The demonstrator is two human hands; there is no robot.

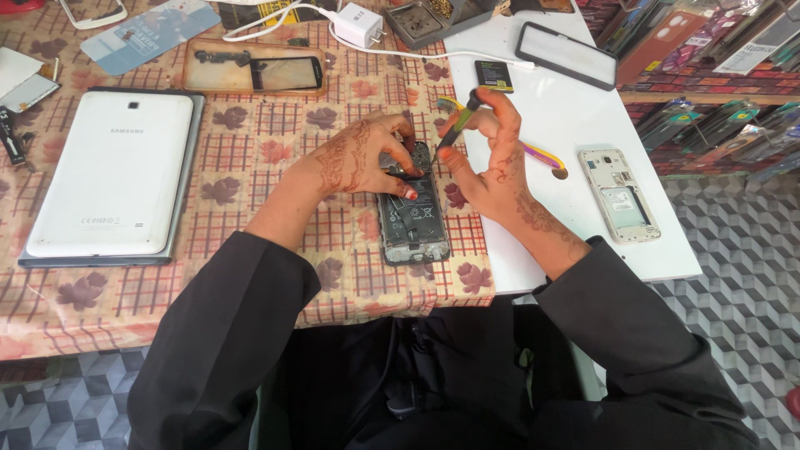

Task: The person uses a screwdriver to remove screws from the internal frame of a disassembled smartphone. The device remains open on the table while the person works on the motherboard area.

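Note:
An opened phone (414, 218) lies back-up on the patterned tablecloth, its battery and circuit board showing. My left hand (367, 158) rests on the phone's upper end, with the fingertips pressing its top left part. My right hand (492, 158) grips a thin green-and-black screwdriver (457, 127), tilted, with its tip down at the phone's upper right edge. Both forearms wear dark sleeves.
A white tablet (108, 171) lies face down at the left. A detached phone back frame (620, 194) and a yellow-purple tool (543, 157) lie on the white board at the right. Farther back sit a glass panel (254, 67), a white charger (360, 25), a small battery (494, 75) and a black phone case (567, 54).

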